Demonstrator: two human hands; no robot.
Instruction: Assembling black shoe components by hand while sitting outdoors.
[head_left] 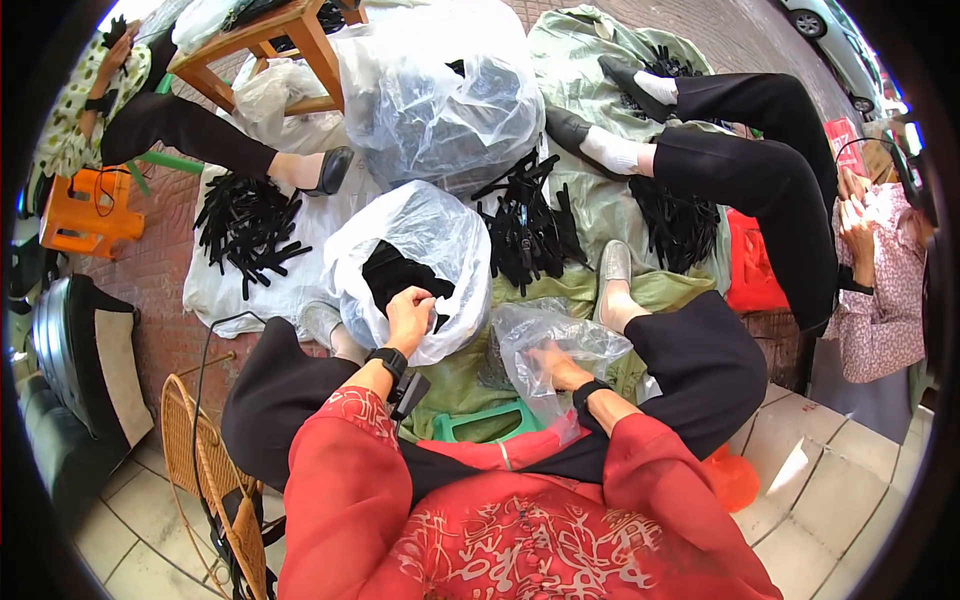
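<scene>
- Now the left hand (408, 318) is over the mouth of a white bag (458, 235). Its fingers are bent in close, but I can't tell if they pinch anything.
- The right hand (562, 366) is down in a clear bag (592, 338). I can see it through the thin plastic, but I can't tell what it holds, if anything.
- The black strips (393, 275) sit inside the white bag, just past the left hand's fingers. The clear bag seems to have small grey bits in it, near the right hand, too tiny to name.
- Three heaps of black strips lie loose on the ground sheets. One heap (247, 225) is off to the left of the left hand. The middle heap (530, 228) is ahead, between the two hands and a bit past them. The last heap (678, 222) is ahead and to the right of the right hand.
- Farther ahead of the left hand is a big, stuffed plastic bag (440, 115) with dark stuff in it.
- I think the job is partway done. A lot of strips are out in heaps, but the white bag has plenty left. How many are finished, I can't tell.
</scene>
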